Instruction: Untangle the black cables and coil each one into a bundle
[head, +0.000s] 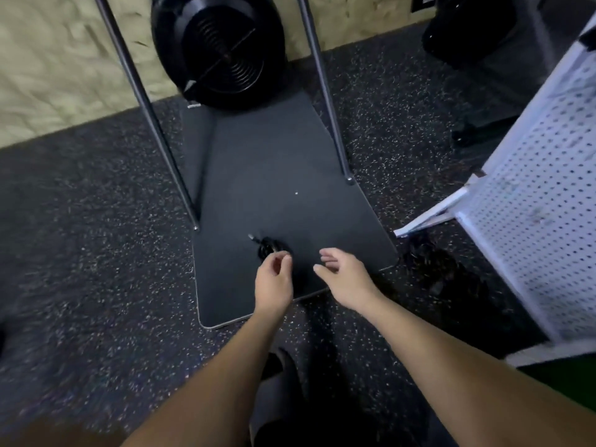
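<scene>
Left hand (273, 279): fingers loosely curled, tips at a small coiled black cable (270, 247), grip unclear. Right hand (343, 275): relaxed, spread, holding nothing. Cable lies near the front edge of a smooth dark rectangular mat (274, 162) on speckled rubber floor (80, 237).

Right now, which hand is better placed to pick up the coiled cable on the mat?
Left. The left hand hovers right at the black cable bundle, fingers curled above it. The right hand hangs open beside it, farther off.
</scene>
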A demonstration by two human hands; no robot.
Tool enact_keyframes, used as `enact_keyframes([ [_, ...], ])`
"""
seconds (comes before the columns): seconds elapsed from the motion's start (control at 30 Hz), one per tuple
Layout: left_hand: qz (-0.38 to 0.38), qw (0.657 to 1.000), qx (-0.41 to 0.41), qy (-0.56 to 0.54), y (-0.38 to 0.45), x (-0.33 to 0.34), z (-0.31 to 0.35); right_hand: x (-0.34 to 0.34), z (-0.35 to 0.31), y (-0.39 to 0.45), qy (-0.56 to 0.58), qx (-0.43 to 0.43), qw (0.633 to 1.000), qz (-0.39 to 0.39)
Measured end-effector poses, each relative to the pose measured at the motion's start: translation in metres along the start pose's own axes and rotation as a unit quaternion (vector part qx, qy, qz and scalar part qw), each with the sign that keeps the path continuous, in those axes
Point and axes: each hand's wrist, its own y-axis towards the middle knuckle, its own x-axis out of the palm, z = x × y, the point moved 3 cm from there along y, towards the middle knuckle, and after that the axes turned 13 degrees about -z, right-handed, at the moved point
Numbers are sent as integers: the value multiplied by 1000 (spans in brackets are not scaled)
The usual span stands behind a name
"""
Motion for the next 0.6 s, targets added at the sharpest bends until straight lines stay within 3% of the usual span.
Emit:
enact_keyframes([
  [0.13, 42, 996, -83, 18, 33, -17, -45, 36, 3, 52, 1, 13, 998, -66],
  [0.33, 43, 977, -184, -99, 63, -9, -80, 64, 21, 101, 43, 61, 990, -124],
  [0.47, 0, 968, -185, -167, 78, 10, -100, 67, 40, 109, 64, 68, 986, -140],
  [0.6, -43, 969, -133, -204, 77, 39, -73, 35, 57, 98, 98, 65, 991, -61],
])
